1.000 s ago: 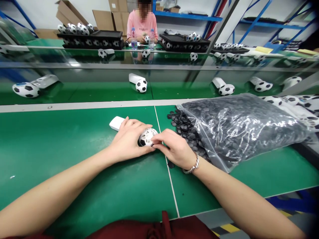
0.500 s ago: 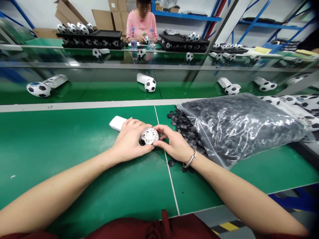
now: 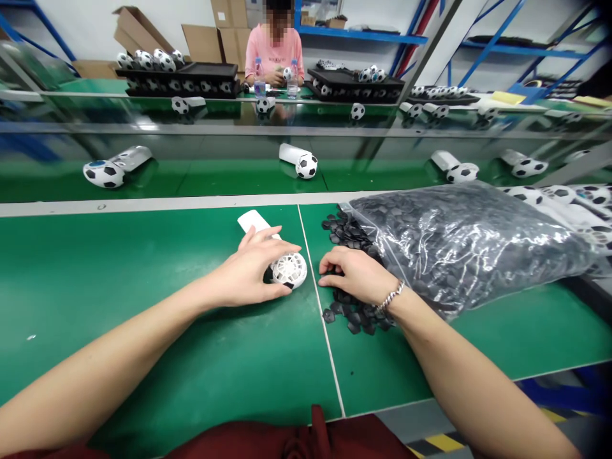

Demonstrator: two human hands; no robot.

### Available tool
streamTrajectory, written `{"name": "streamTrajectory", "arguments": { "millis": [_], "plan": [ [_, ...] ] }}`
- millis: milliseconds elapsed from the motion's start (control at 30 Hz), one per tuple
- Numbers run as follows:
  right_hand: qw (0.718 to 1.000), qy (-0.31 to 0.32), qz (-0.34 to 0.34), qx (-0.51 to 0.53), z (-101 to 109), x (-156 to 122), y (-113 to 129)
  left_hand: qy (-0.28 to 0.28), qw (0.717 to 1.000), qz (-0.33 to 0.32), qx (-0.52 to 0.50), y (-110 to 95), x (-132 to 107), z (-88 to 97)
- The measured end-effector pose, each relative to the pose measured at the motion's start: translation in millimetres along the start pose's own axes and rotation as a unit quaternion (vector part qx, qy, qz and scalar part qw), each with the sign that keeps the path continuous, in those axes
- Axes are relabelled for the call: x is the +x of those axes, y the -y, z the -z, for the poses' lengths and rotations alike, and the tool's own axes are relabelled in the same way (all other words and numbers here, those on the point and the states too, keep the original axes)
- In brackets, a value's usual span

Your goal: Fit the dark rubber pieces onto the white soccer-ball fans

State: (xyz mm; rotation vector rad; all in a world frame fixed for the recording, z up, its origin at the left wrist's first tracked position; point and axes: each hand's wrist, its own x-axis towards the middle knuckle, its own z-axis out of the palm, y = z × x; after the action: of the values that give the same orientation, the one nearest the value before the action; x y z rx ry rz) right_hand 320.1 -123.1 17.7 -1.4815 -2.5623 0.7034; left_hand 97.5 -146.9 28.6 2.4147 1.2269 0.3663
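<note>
My left hand [image 3: 248, 271] is wrapped round a white hand-held fan [image 3: 288, 269] whose round head has a soccer-ball lattice; its white handle sticks out behind my fingers. The fan rests on the green table [image 3: 143, 287]. My right hand [image 3: 351, 275] lies just right of the fan, fingers curled down onto loose black hexagon pieces [image 3: 356, 315] spilled from a clear plastic bag [image 3: 459, 242]. Whether the fingers pinch a piece is hidden.
A conveyor belt [image 3: 215, 175] behind the table carries finished soccer-ball fans [image 3: 300, 160]. Beyond it a person in a pink shirt [image 3: 274, 51] sits at another bench with black trays [image 3: 191, 73] of fans. Cardboard boxes and blue racks stand at the back.
My right hand left the fan head and moved right onto the black pieces. My left hand turned the fan, swinging its handle rightwards. The fans on the belt drifted right.
</note>
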Motion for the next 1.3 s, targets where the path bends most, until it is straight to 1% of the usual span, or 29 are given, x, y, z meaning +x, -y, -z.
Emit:
{"name": "streamTrajectory", "arguments": {
  "millis": [67, 133, 200, 233, 300, 400, 467, 533, 700, 833, 967, 1133, 1300],
  "plan": [
    [1.000, 0.011, -0.002, 0.003, 0, 0, 3, -0.002, 1.000, 0.011, -0.007, -3, -1, -2.1],
    [1.000, 0.020, 0.002, 0.002, 1, -1, 5, -0.027, 0.999, 0.027, -0.007, -6, -1, -5.6],
    [0.999, 0.029, 0.017, 0.000, 2, -3, 6, -0.038, 0.999, 0.033, -0.008, -7, -1, -7.8],
    [0.999, 0.032, 0.029, 0.002, 3, -4, 7, -0.032, 0.999, 0.028, -0.015, -7, -1, -7.8],
    [0.998, 0.029, 0.052, 0.020, 3, -5, 8, -0.003, 0.999, 0.002, -0.045, -5, -1, -5.6],
    [0.993, 0.001, 0.083, 0.087, 3, -7, 12, 0.028, 0.994, -0.036, -0.098, -1, -3, -1.1],
    [0.985, -0.024, 0.122, 0.117, 1, -7, 16, 0.032, 0.992, -0.046, -0.115, 2, -5, 0.4],
    [0.978, -0.049, 0.159, 0.125, 0, -8, 19, 0.032, 0.990, -0.054, -0.123, 3, -6, 0.5],
    [0.970, -0.088, 0.157, 0.164, -5, -8, 23, 0.028, 0.990, -0.061, -0.124, 3, -6, -0.1],
    [0.957, -0.093, 0.198, 0.190, -9, -7, 25, 0.020, 0.991, -0.051, -0.125, 1, -5, -0.8],
    [0.955, -0.085, 0.172, 0.225, -16, -4, 27, 0.004, 0.990, -0.033, -0.134, -2, -4, -3.9],
    [0.949, -0.095, 0.160, 0.255, -24, -1, 27, -0.032, 0.990, -0.031, -0.133, -4, -3, -11.2],
    [0.944, -0.101, 0.142, 0.281, -27, 1, 27, -0.065, 0.990, -0.037, -0.119, -4, -3, -16.8]
  ]
}}
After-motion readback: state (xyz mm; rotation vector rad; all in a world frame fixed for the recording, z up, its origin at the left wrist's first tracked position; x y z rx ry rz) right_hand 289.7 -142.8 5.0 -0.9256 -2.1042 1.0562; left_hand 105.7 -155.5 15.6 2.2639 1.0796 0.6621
